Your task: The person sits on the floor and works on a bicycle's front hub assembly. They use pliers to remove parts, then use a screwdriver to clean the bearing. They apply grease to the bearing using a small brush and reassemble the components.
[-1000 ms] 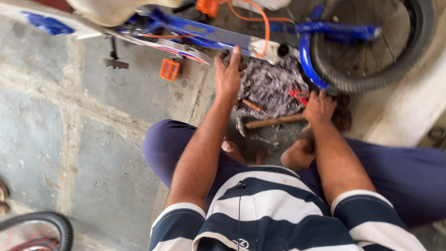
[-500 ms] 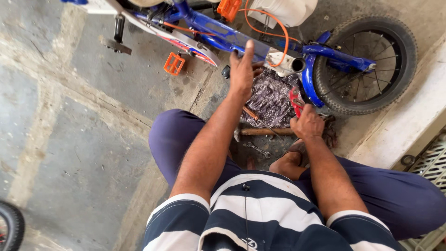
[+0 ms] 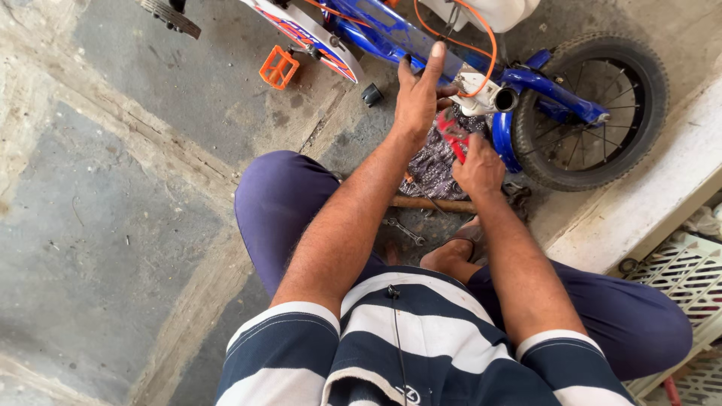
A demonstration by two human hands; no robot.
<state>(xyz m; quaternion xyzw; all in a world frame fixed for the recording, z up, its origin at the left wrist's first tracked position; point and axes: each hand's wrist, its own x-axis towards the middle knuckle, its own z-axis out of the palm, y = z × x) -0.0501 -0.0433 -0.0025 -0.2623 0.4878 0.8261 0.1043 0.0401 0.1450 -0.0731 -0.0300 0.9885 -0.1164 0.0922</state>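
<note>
**A:** From the head camera, where are your hands?

**B:** Your left hand [image 3: 418, 101] is stretched out onto the small blue metal bicycle frame [image 3: 391, 30], which lies on its side on the grey concrete floor [image 3: 113, 225]. Its fingers [image 3: 435, 59] are spread open and pressed flat along the blue tube, just beside the white open-ended tube [image 3: 485, 96]; they grip nothing.

**A:** And the other one?

**B:** Your right hand [image 3: 477, 167] is curled closed around the red-handled tool [image 3: 451, 135]. The handles stick out above your knuckles, between both hands, and the tool's tip is hidden, so you cannot tell what it touches.

**A:** What lies around them?

**B:** Under both hands sits a dark patterned cloth [image 3: 432, 165]. The small black rubber-tyred spoked wheel [image 3: 590, 109] is to the right, the orange plastic pedal [image 3: 278, 66] well to the left. A wooden-handled hammer [image 3: 432, 203] and a steel spanner [image 3: 402, 229] lie near your sandalled foot [image 3: 455, 256].
</note>
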